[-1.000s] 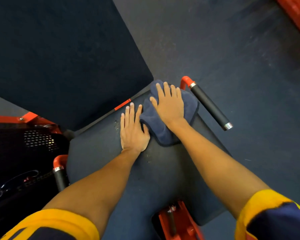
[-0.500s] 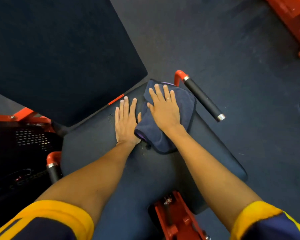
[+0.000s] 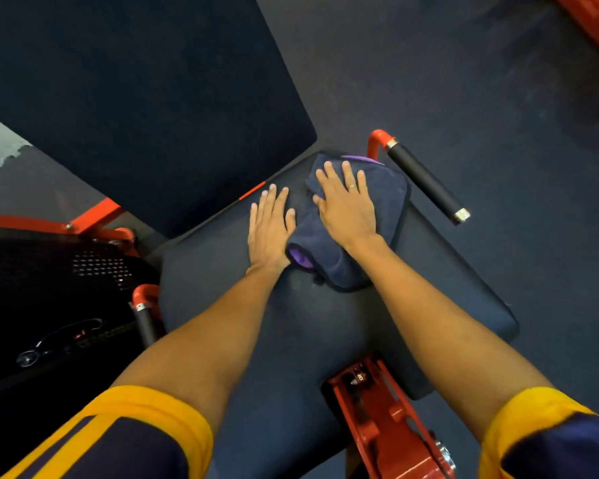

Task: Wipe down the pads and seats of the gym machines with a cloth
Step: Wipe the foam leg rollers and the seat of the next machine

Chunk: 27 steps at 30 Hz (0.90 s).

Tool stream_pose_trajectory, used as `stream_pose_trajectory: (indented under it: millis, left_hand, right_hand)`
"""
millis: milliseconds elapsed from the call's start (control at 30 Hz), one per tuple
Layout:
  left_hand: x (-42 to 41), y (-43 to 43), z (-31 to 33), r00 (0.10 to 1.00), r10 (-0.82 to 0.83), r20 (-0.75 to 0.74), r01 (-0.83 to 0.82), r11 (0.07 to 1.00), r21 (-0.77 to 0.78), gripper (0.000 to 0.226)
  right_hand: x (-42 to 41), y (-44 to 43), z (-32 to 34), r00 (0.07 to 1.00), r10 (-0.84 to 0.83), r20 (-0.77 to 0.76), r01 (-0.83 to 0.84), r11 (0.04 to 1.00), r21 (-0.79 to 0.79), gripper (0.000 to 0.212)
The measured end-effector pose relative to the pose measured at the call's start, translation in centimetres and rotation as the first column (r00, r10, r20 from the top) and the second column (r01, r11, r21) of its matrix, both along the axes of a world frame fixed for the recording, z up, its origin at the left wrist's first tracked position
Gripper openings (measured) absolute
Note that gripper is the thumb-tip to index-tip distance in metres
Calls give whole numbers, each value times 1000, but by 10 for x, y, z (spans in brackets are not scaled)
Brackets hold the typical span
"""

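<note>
- Head view, looking down: the right hand [image 3: 348, 209] lies flat on the cloth [image 3: 389, 198], fingers straight and slightly spread. A ring shows on one finger, and the palm presses the fabric onto the seat [image 3: 325, 326].
- The cloth is dark navy and bunched, with purple showing at its near fold and far edge. It sits on the far part of the seat, close to the gap below the back pad [image 3: 135, 108].
- The left hand [image 3: 270, 229] rests flat on the bare seat just beside the cloth, fingers straight and close together, thumb right at the cloth's left edge.
- Just right of the cloth, off the seat's edge, a black right handle [image 3: 426, 183] juts out from a red bend, with a metal cap at each end.
- A shorter left handle [image 3: 145, 323] stands beside the seat's left edge.
- A red bracket [image 3: 388, 420] sits at the seat's near edge, between the two forearms.
- A black perforated guard [image 3: 94, 267] fills the left side, under a red bar.
- Dark floor [image 3: 464, 81] surrounds the machine.
- Navy sleeves [image 3: 146, 420] with yellow cuffs cover both upper arms.
</note>
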<state>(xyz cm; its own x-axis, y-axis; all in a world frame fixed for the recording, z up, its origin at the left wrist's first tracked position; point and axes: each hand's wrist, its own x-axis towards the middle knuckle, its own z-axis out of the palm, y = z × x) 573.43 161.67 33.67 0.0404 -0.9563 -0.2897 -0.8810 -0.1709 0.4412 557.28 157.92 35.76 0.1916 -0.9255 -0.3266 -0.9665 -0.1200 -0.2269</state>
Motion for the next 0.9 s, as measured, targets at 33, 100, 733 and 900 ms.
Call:
stream_pose_trajectory:
  millis: [33, 100, 733, 900]
  left_hand:
    - [7, 8, 2, 1000, 10, 22, -9, 1000, -14, 52]
    - [21, 21, 5, 998, 42, 55, -40, 999, -30, 53]
    - [26, 31, -4, 982, 58, 180, -42, 995, -91, 58]
    - [29, 26, -8, 977, 46, 208, -26, 995, -99, 68]
  right_hand:
    - [-3, 11, 1, 996, 79, 41, -79, 997, -1, 58]
    - [-15, 30, 4, 962, 263, 76, -261, 965, -32, 58]
    - [8, -108, -29, 895, 437, 88, -441, 897, 26, 61]
    - [38, -113, -24, 923, 382, 58, -381, 924, -22, 56]
